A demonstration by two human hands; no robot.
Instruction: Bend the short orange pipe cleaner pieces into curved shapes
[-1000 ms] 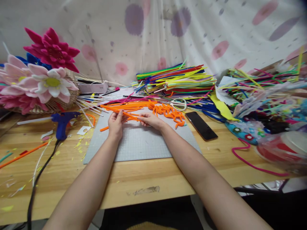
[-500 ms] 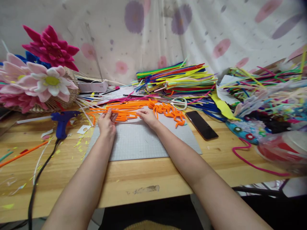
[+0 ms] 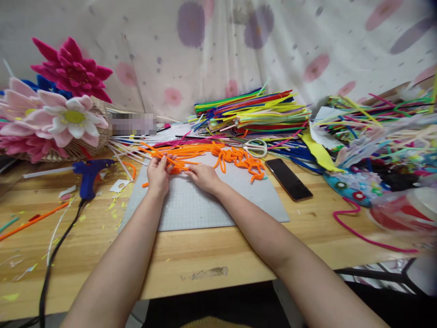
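Orange pipe cleaners (image 3: pixel 179 164) lie between my two hands over the far part of a grey cutting mat (image 3: pixel 198 205). My left hand (image 3: pixel 159 172) is closed on some of them, with ends poking out to its upper left and lower left. My right hand (image 3: pixel 202 176) pinches the right-hand end of an orange pipe cleaner close beside the left fingers. Behind the hands, more straight orange stems rest on the mat. To the right sits a heap of bent, looped orange pipe cleaners (image 3: pixel 237 159).
A blue glue gun (image 3: pixel 88 175) with a black cord lies at left, near fuzzy flowers (image 3: pixel 73 116). White-handled scissors (image 3: pixel 256 148) and a black phone (image 3: pixel 288 179) are at right. Bundled coloured pipe cleaners (image 3: pixel 252 111) are piled at the back.
My right hand has moved left and slightly nearer, closing on my left hand. My left hand has shifted a little right, and the pipe cleaners in it now lie at crossing angles.
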